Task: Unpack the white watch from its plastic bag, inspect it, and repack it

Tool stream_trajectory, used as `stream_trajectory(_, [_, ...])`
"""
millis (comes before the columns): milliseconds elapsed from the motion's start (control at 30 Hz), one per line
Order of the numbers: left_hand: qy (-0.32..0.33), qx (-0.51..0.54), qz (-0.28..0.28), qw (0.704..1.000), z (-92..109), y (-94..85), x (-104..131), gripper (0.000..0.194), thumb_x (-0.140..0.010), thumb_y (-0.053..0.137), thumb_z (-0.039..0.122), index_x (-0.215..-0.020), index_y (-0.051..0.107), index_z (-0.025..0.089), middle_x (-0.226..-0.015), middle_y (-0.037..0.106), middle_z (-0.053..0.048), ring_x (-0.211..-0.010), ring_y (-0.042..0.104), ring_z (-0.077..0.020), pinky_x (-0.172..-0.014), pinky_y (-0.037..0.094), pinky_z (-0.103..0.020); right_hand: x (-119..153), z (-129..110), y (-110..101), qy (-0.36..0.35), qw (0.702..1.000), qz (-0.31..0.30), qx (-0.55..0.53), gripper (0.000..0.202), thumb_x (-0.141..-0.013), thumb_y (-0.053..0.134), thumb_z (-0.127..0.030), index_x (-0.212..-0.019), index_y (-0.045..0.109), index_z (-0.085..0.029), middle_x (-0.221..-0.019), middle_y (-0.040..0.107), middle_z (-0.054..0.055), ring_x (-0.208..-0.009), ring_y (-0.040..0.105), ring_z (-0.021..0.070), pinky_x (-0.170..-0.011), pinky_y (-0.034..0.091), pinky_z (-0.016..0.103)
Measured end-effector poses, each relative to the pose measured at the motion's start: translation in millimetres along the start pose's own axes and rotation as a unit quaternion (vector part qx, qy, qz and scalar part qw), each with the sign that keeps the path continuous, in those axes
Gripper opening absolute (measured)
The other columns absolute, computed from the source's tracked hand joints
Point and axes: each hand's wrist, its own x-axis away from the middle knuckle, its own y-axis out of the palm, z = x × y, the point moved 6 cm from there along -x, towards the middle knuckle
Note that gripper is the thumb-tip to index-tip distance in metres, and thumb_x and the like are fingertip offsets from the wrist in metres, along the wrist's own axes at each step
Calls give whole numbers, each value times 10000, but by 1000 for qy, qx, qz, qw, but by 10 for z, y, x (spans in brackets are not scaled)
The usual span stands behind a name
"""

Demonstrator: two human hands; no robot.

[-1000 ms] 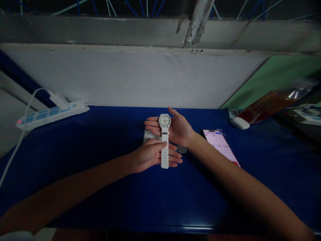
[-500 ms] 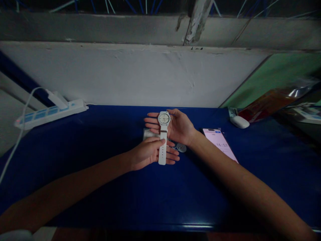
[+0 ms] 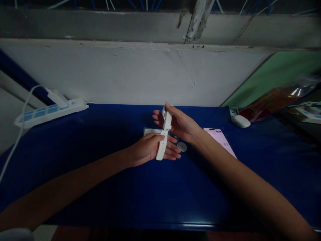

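Observation:
A white wristwatch [image 3: 167, 122] is held between my two hands above the blue table, its case tilted on edge so that the dial faces left. My left hand [image 3: 147, 147] pinches the holed end of the strap, thumb on top and the other fingers stretched out beneath. At the far end, my right hand [image 3: 183, 124] grips the watch by its case, the thumb at the top edge. Under the hands lie a pale flat packet [image 3: 150, 131], partly covered, and a small clear round disc [image 3: 182, 146].
The blue table [image 3: 140, 197] runs up to a white wall. A power strip [image 3: 54, 112] with a plugged-in white cable lies at left. To the right are a lit phone [image 3: 220, 142], partly behind my right forearm, a white mouse [image 3: 240, 121] and a bottle of reddish liquid [image 3: 268, 102].
The watch has turned from dial up to standing on its edge. My right hand has shifted slightly right and now holds the case by thumb and fingers.

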Motion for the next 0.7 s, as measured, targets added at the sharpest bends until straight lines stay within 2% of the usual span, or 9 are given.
stream_trajectory(100, [4,13,-17,1000,-17,3,8,177,-964,551,250,-986,619,88,-873,743,-131,-836,741,-233,-841,534,-382,15,102,104,29,998,-44,-33,295,-997,520,-383,-912,705,-169,-931,771,65,-849,727,132,-817,593,245])
stream_trajectory(200, [-5,14,-24,1000,-47,12,16,176,-979,535,252,-978,608,92,-840,739,-116,-796,741,-222,-794,544,-364,48,154,193,62,993,-83,-48,272,-1023,452,-280,-1016,693,-154,-1015,765,82,-944,723,137,-922,564,280])
stream_trajectory(267, [-13,17,-19,1000,-73,9,18,175,-988,526,250,-984,603,92,-846,737,-119,-806,741,-225,-805,542,-372,67,150,212,75,992,-87,-52,302,-1033,391,-206,-1052,682,-128,-1039,760,93,-958,722,132,-947,549,268])
stream_trajectory(500, [-16,14,14,1000,-136,-55,-2,189,-991,541,247,-995,616,74,-972,736,-175,-929,732,-253,-936,500,-428,33,137,129,83,992,-51,-85,296,-1025,341,-111,-1105,623,-72,-983,757,119,-863,745,144,-792,601,229])
stream_trajectory(567, [-12,14,14,1000,-131,-58,-4,193,-988,549,246,-996,622,68,-996,733,-181,-947,727,-255,-964,485,-440,16,156,112,88,990,-44,-97,306,-1029,334,-141,-1131,610,-60,-958,758,127,-847,744,145,-783,603,229])
stream_trajectory(700, [-19,17,7,1000,-116,-59,4,186,-988,537,229,-986,626,66,-974,737,-180,-936,730,-257,-975,477,-456,16,171,119,99,987,-48,-119,484,-1030,307,-363,-1139,625,-14,-1022,740,198,-936,729,199,-878,584,297])
